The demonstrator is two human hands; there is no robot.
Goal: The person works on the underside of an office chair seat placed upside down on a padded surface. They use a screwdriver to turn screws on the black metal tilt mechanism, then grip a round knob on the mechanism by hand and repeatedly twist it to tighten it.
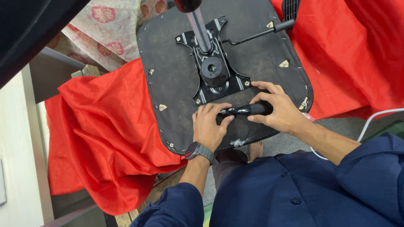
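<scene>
Fingers (261, 97) of our right hand (275, 110) are clamped around the black glossy handle of a screwdriver (248, 110), while those of our left hand (208, 126) are curled together, pinching the tool's neck near its tip and steadying it.

Largest first: a bright red crumpled cloth (105, 126) covers the support and spreads left and far right. On it lies the dark, rounded, upturned chair seat base (172, 80), its underside facing us, with small brass-coloured fittings near its edges. Bolted at the far centre of that base is a black metal mounting plate (210, 67), carrying a grey steel gas-lift column (200, 29) and a thin black lever rod (252, 35) running far right. A patterned pink-and-cream fabric (105, 25) lies at the far left. A white cable (370, 122) trails at the near right.

The screwdriver lies horizontally across the near part of the seat base, just near of the plate's near-left corner screw (198, 101); we cannot tell whether the tip is seated.

We judge the step in hand to be setting the driver for work on the plate's fasteners. The next move calls for aligning the tip squarely in a screw head, with firm downward pressure to avoid slipping.
</scene>
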